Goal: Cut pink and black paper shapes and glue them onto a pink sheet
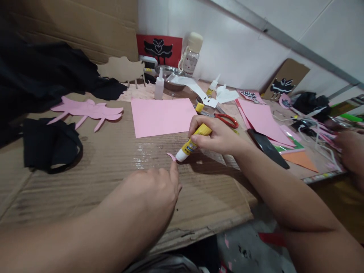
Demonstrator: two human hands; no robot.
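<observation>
Here, shiny-streaked cardboard [113,155] under glue stick [187,147]; white wall [227,49] behind, floor [247,227] below.

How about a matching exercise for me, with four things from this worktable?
1. Glue stick
2. Small pink strip
3. Red card
4. Pink legged cutout

A. Left of the plain pink sheet
B. Touched by the left hand's index fingertip
C. At the back, bearing a black shape
D. Held in the right hand

Pairs: 1-D, 2-B, 3-C, 4-A
</observation>
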